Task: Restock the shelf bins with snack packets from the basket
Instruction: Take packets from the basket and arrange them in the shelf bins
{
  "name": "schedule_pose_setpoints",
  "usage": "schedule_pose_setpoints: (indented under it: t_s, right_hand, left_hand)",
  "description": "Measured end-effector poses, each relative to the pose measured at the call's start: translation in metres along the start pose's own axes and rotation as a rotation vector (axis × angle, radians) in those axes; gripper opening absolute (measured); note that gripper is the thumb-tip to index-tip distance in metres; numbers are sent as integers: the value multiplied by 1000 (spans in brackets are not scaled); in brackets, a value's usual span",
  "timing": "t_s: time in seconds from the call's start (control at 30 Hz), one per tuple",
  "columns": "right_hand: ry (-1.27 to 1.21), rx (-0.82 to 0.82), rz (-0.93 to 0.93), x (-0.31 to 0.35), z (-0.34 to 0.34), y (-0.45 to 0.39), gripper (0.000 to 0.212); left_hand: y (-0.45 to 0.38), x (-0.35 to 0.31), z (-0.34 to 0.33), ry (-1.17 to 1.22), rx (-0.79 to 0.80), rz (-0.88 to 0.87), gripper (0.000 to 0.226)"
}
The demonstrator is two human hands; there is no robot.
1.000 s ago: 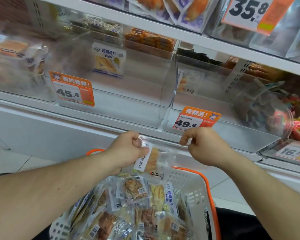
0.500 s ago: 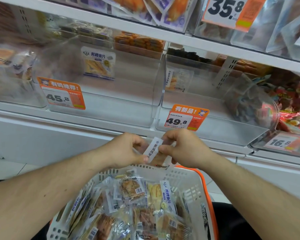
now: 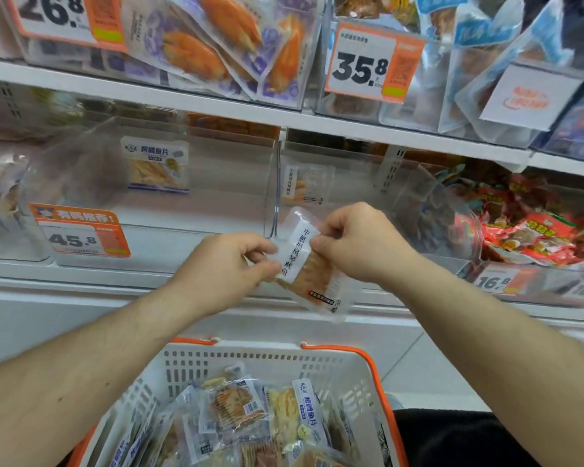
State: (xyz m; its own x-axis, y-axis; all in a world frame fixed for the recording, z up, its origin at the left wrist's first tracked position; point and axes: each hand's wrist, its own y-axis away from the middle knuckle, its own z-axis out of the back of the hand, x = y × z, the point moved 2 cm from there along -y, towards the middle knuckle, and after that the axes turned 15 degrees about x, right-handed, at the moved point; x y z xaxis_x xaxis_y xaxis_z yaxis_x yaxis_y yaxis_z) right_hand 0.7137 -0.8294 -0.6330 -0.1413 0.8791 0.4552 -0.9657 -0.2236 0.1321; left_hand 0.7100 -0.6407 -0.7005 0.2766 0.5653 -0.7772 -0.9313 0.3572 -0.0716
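A clear snack packet point(image 3: 312, 279) with a white label strip and brown fish slices hangs between both hands, level with the front of the middle shelf. My left hand point(image 3: 223, 267) pinches its left edge. My right hand point(image 3: 358, 244) pinches its upper right part. Below stands the white basket point(image 3: 236, 358) with orange rim, holding several more packets point(image 3: 284, 416). Behind the hands is a clear bin point(image 3: 358, 197) with one matching packet point(image 3: 305, 185) inside, and left of it a clear bin point(image 3: 199, 203) with one fish-slice packet point(image 3: 157, 168).
A white shelf rail point(image 3: 115, 281) runs below the bins, carrying price tags 45.8 point(image 3: 80, 232) and 16.8 point(image 3: 496, 281). Red packets point(image 3: 533, 237) fill the bin at right. The upper shelf holds purple and orange packets point(image 3: 216, 48) and a 35.8 tag point(image 3: 368, 62).
The packet has been lifted out of the basket toward the bins. My right hand has joined my left on it, and the view has tilted upward.
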Motion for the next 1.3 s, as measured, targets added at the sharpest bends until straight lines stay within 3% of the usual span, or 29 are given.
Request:
schedule_pose_setpoints:
  t_s: [0.03,0.13,0.27,0.33,0.47,0.73,1.0,1.3]
  right_hand:
    - [-23,-39,-23,-1,11,-1,24]
    - [-88,-211,-76,-6,43,-2,22]
    - [28,-508,-16,-9,59,0,14]
    - [123,-561,28,-12,53,-5,15]
    - [267,-461,-12,-26,37,-45,19]
    - [359,-138,-211,-46,34,-180,23]
    - [315,-105,-192,-49,13,-259,15]
    - [264,-89,-140,-54,12,-280,12]
  left_hand:
    - [-4,-4,5,-54,-61,-59,6]
    - [-22,-5,17,-173,-215,-160,21]
    - [-46,0,14,-260,-224,-35,33]
    - [-52,2,10,-261,-156,54,36]
    - [-63,8,9,-251,-129,151,21]
    - [-75,16,16,-202,-94,182,30]
    - [-77,17,15,-193,-121,172,33]
    - [-73,16,11,-180,-150,182,32]
